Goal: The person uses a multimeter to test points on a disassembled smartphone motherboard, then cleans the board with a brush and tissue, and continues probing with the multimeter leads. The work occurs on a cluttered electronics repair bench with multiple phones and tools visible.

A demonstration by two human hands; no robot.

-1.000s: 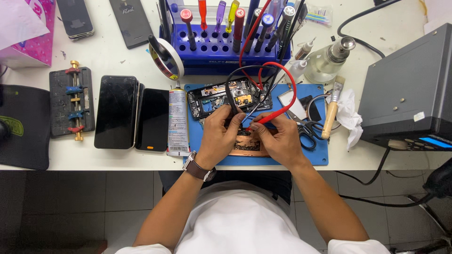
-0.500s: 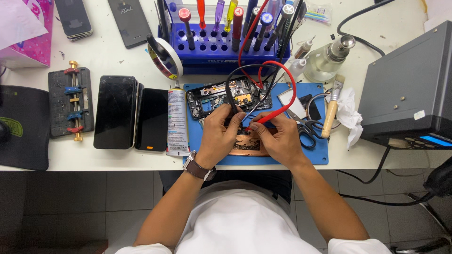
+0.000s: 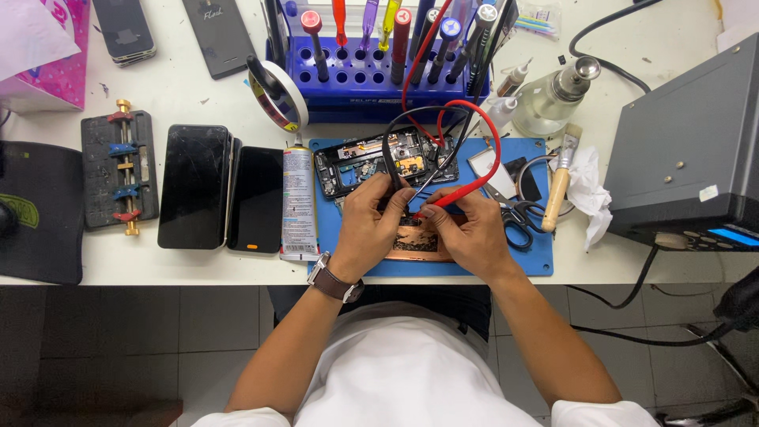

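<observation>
My left hand (image 3: 379, 225) grips a black test probe (image 3: 389, 162) whose cable loops up over an opened phone body (image 3: 381, 162). My right hand (image 3: 466, 229) grips a red test probe (image 3: 462, 198) with a red cable arching to the right. Both probe tips point down between my hands at a copper-coloured board (image 3: 415, 241) lying on the blue work mat (image 3: 534, 253). A brown-strapped watch (image 3: 332, 281) sits on my left wrist. My fingers hide most of the board.
A blue tool rack (image 3: 371, 75) with several screwdrivers stands behind the mat. Two dark phones (image 3: 194, 186) and a spray can (image 3: 299, 202) lie left of it. Scissors (image 3: 518, 217), a brush (image 3: 560, 182), a glass bottle (image 3: 553, 99) and a grey instrument box (image 3: 688, 150) are on the right.
</observation>
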